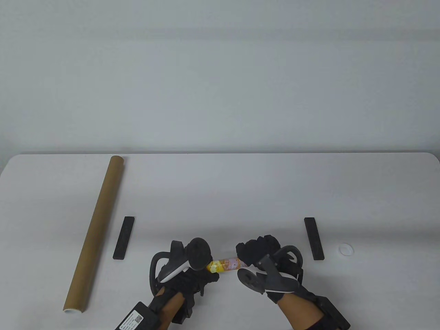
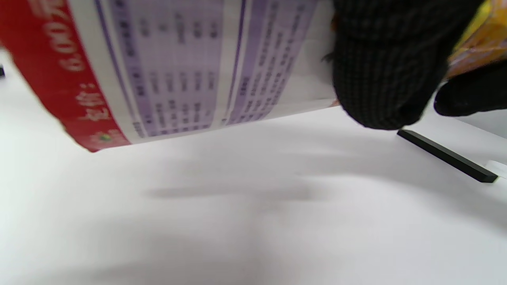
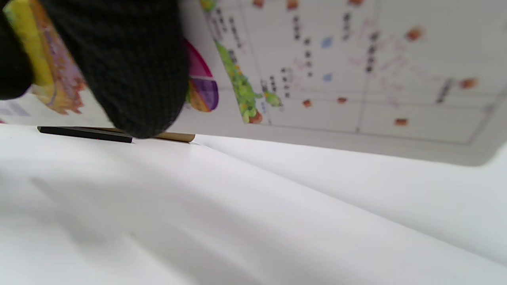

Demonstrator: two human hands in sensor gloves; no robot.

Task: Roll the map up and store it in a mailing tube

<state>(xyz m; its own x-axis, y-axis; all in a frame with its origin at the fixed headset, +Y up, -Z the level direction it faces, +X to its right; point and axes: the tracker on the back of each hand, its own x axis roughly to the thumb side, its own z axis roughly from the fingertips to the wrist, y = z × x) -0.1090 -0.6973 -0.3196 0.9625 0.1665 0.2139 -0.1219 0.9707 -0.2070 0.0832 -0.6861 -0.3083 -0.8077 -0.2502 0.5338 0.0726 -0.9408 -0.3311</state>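
Far left of the white table (image 1: 240, 192), brown mailing tube (image 1: 95, 229) lies lengthwise, near end with a white rim at the front-left, far end toward the back edge; not touched by either hand. Just right of it, left black bar (image 1: 124, 238) lies flat, apart from the tube. Front centre: left hand (image 1: 192, 275), tracker on its back, grips the left part of the rolled map (image 1: 225, 264), fingers curled around it. Only a short yellow-pink stretch of the roll shows between the two hands in the table view. Left wrist view shows the map's printed surface with a red band and purple table print, gloved fingers (image 2: 386, 67) wrapped on it, roll held above the table. Right hand (image 1: 264, 256) grips the right part of the roll, fingers closed over it. Further right, right black bar (image 1: 314, 238) lies flat, then a small clear round cap (image 1: 345, 249) near the right edge.
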